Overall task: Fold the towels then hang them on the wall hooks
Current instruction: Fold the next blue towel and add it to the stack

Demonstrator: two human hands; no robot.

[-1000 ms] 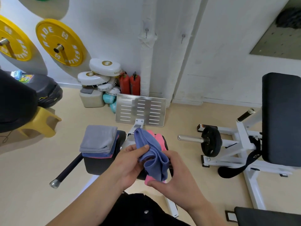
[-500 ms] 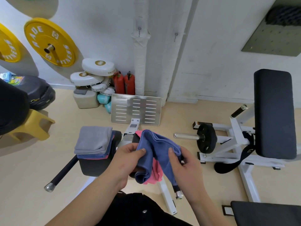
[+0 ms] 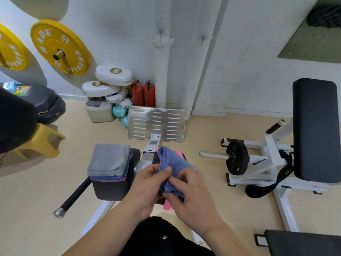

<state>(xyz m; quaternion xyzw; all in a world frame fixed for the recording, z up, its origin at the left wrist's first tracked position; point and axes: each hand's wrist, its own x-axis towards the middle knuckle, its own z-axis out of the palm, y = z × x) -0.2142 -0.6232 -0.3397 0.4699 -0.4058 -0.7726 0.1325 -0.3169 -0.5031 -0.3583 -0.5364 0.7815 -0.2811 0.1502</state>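
Observation:
A blue towel (image 3: 170,160) is bunched between both hands above a black pad. My left hand (image 3: 149,183) grips its left side, thumb on top. My right hand (image 3: 190,193) pinches the lower folds from the right. A pink towel (image 3: 168,205) lies under it, showing at the bottom and the top right. A folded stack with a grey towel (image 3: 109,159) on top of blue and pink ones sits on the black seat pad (image 3: 110,189) to the left. Two wall hooks, the left hook (image 3: 161,32) and the right hook (image 3: 203,38), stick out of the white wall above.
A slotted metal footplate (image 3: 156,123) stands ahead on the floor. A white machine with a black weight plate (image 3: 237,157) and a tall black pad (image 3: 315,130) fills the right. Yellow plates (image 3: 59,47), white boxing pads (image 3: 113,76) and red extinguishers (image 3: 144,93) line the wall. A yellow stool (image 3: 39,143) is left.
The hands opened the blue towel apart half a second ago, then closed together again; now both grip it bunched, with my right hand over the lower folds.

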